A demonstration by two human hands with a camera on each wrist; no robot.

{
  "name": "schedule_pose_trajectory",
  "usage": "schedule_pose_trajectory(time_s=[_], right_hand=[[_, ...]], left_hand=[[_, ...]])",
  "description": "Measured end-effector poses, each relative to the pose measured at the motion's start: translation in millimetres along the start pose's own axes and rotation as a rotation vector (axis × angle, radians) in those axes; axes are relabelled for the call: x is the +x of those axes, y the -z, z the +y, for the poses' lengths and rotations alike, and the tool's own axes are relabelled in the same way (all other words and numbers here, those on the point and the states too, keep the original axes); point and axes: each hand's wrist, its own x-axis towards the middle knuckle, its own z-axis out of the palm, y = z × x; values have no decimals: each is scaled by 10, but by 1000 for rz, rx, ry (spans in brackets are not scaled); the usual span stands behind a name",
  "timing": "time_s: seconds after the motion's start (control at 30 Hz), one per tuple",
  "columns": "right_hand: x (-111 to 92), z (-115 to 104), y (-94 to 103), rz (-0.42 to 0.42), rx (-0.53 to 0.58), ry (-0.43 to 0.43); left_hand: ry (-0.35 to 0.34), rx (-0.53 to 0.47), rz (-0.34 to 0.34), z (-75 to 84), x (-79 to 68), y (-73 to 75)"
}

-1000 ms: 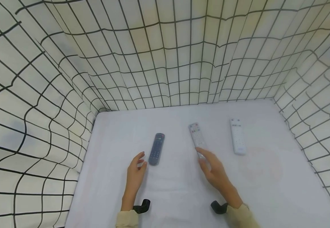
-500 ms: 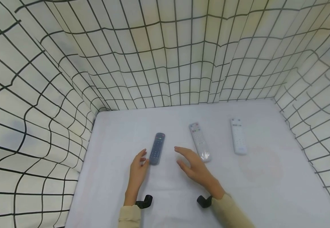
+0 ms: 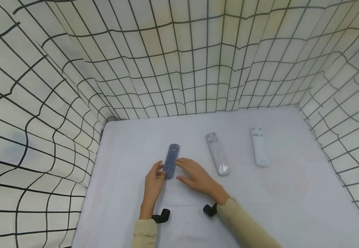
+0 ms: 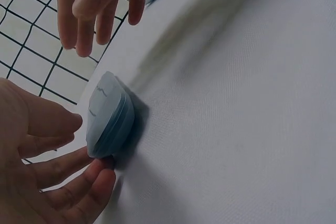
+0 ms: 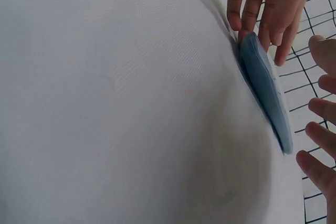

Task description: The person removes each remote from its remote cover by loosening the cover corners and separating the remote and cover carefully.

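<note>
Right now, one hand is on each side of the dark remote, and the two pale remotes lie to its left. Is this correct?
Not fully: the head view shows both pale remotes to the right of the dark remote, not its left. The left hand and right hand are indeed on either side of it.

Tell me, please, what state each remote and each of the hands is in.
Dark remote: buttons up; whether an edge is lifted, I cannot tell.
Middle pale remote: lying buttons up, untouched.
Rightmost white remote: lying buttons up, untouched.
Left hand: fingers loosely bent at the dark remote's left edge.
Right hand: fingers spread at the dark remote's right side, holding nothing.
</note>
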Motion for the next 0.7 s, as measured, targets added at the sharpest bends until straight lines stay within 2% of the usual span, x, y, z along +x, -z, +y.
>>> schedule_pose_trajectory(time_s=[0.3, 0.57, 0.7], right_hand=[[155, -49, -80, -15, -37, 43], [190, -67, -177, -32, -69, 54], [193, -46, -215, -14, -99, 66]], left_hand=[[3, 2, 20, -17, 51, -41], [-23, -22, 53, -43, 79, -33], [-10, -67, 46, -34, 85, 5]])
